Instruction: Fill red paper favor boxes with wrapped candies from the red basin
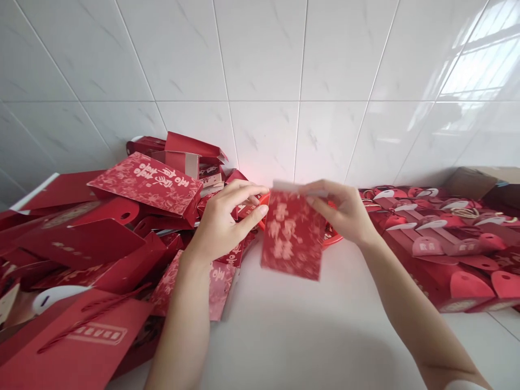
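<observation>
A flat red packet (290,235) with pale printed characters hangs upright and slightly blurred over the white surface. My right hand (339,208) pinches its top edge at the right, thumb in front. Beside the packet's upper left corner is my left hand (227,216), its thumb and fingers apart and nothing visible between them. Behind the packet, an orange-red basket (335,240) shows only parts of its rim and a little of its contents.
Red boxes and bags (101,238) lie in a jumbled heap on the left. Handled red boxes (442,244) stand in rows at the right, near a brown cardboard box (471,181). A tiled wall (264,54) rises behind the white surface (300,336).
</observation>
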Motion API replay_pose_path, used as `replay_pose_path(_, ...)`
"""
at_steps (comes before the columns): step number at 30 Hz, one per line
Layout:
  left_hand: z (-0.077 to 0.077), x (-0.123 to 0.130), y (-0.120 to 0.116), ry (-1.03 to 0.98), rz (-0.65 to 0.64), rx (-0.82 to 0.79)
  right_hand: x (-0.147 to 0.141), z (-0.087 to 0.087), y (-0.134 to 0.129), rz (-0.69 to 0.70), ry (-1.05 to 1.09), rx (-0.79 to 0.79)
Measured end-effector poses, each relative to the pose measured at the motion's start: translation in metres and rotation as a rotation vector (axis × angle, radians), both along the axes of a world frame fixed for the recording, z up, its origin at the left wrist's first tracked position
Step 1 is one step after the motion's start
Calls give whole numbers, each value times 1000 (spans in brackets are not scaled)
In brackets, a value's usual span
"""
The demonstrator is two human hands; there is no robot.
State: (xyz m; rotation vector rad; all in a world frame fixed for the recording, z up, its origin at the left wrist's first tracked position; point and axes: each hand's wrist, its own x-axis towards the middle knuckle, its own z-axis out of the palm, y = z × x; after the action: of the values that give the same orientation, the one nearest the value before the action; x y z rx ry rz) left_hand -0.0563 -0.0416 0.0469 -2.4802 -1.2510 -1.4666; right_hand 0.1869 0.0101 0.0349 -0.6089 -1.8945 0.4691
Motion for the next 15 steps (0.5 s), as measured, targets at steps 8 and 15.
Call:
replay_pose_path(8, -9, 10, 10, 188, -152, -322, 2, -41, 0, 237, -127, -207)
replay_pose_path(15, -17, 18, 20, 290, -205, -481, 5, -59, 17, 382, -125, -321)
